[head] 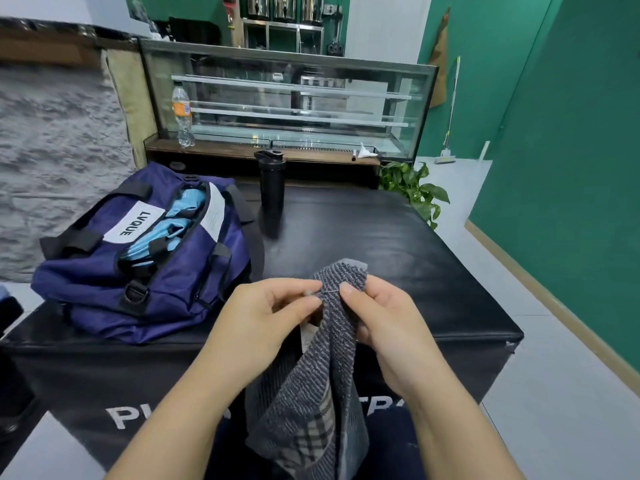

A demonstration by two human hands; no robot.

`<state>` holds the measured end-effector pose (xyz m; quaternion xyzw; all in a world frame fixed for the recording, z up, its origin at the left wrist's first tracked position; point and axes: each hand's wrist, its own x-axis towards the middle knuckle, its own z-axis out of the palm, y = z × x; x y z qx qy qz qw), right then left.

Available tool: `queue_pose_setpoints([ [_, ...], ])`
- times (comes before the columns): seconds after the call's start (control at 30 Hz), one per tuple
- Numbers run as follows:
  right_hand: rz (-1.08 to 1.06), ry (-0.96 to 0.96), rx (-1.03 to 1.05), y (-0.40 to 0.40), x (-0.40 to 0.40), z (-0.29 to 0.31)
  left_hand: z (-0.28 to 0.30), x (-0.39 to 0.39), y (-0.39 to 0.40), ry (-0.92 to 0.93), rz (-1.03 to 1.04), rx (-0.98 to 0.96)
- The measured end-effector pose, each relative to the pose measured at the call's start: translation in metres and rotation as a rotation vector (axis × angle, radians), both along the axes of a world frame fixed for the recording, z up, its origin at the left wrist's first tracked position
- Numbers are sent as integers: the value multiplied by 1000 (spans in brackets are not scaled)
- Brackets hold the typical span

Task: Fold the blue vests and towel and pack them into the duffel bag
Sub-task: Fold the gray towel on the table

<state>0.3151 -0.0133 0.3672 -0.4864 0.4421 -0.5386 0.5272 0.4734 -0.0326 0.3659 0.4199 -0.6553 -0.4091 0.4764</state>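
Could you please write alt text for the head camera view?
Both hands, left hand and right hand, pinch a grey ribbed towel above a black padded table; light blue vests sit inside the open navy duffel bag.

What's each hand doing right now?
Left hand: pinching the top edge of the grey towel.
Right hand: pinching the same edge beside it.
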Motion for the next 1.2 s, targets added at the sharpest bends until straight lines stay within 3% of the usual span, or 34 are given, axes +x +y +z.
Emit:
queue_pose_setpoints([
  [0.23,-66,478,-124,4,2,-3,-11,-3,-5,-413,102,-404],
  [0.37,-16,641,-158,8,4,3,-8,-4,-1,-380,162,-451],
  [0.57,85,728,-171,14,7,6,-6,-3,3,-236,189,-358],
  [0.67,115,671,-161,15,7,4,-6,-1,3,-219,181,-338],
  [0.8,186,405,-105,16,6,3,-4,0,3,-189,175,-365],
  [0.9,173,406,-162,14,5,-1,0,-4,3,-164,155,-338],
  [1.07,4,239,-156,2,-3,2,-1,-8,-13,85,73,-123],
  [1.2,-115,180,-122,-18,-12,16,3,-5,-23,-212,-30,-256],
])
